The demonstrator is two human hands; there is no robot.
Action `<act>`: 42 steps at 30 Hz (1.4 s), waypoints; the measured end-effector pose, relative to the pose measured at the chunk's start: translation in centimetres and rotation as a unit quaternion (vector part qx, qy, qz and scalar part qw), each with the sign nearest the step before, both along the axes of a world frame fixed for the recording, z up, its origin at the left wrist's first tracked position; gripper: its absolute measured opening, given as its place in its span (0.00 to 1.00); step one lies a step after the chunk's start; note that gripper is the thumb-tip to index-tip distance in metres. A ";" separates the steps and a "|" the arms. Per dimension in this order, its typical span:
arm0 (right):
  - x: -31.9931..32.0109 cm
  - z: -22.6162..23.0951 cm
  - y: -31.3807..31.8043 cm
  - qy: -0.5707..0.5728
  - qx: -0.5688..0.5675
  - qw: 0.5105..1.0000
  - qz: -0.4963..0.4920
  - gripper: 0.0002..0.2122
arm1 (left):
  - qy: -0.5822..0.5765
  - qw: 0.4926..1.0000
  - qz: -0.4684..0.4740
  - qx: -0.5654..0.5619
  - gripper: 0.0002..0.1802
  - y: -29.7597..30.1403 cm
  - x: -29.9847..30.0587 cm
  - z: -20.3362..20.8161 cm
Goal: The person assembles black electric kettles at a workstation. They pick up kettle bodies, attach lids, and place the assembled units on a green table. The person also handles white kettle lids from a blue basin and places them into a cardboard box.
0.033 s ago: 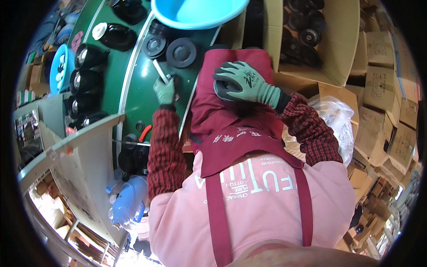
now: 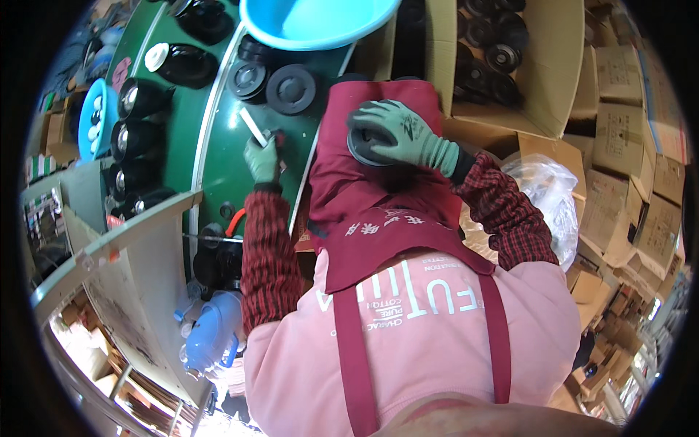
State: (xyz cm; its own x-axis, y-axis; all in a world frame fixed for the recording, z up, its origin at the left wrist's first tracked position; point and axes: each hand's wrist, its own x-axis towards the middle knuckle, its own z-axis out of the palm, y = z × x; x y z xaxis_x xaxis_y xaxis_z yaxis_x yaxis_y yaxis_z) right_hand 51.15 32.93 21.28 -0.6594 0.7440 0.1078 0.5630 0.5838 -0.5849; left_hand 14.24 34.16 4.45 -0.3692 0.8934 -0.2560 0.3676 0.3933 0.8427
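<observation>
A round black lid [image 2: 368, 142] is held flat on the lap, on the dark red apron [image 2: 378, 211]. Its wide face is turned up. It is round, so no long side can be picked out. The right hand [image 2: 397, 131], in a green glove, is spread over the lid and closed around its edge. Much of the lid is hidden under the fingers [image 2: 371, 113], and only its left part is seen.

The left hand [image 2: 262, 156], also in a green glove, is closed around a small tool [image 2: 256, 127] on the green worktop [image 2: 226, 175]. A pale, thin strip of the tool sticks out above the hand. The strip points up and to the left, away from the body. What the rest of the tool is cannot be made out, because it is hidden in the hand.

More round black lids [image 2: 291, 89] are laid flat on the worktop near the left hand. A blue bowl [image 2: 313, 22] is cut off by the top edge. A cardboard box [image 2: 531, 65] with black round parts is seen to the right, and a clear plastic bag [image 2: 546, 189] is beside the right sleeve.
</observation>
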 end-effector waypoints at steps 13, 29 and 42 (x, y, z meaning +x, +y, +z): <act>3.7 -0.9 5.1 0.745 -0.470 0.473 0.027 0.28 | 0.028 0.819 -0.569 0.070 0.33 4.0 14.6 22.6; 5.7 2.6 2.9 0.465 -0.423 0.777 -0.030 0.30 | 0.162 0.749 -0.616 0.180 0.26 4.7 15.4 20.4; -7.4 0.5 -2.2 0.446 -0.055 0.893 0.036 0.11 | -0.282 0.889 -0.307 0.189 0.21 9.0 22.2 12.3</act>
State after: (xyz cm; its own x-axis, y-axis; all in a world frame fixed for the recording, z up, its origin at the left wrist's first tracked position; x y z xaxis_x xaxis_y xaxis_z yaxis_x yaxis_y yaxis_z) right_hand 43.76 30.72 21.75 -0.3951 0.7410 0.5430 -0.1916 0.5115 -0.8376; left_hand 36.40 43.12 16.71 0.3102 0.9436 0.1162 -0.1078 -0.0865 0.9904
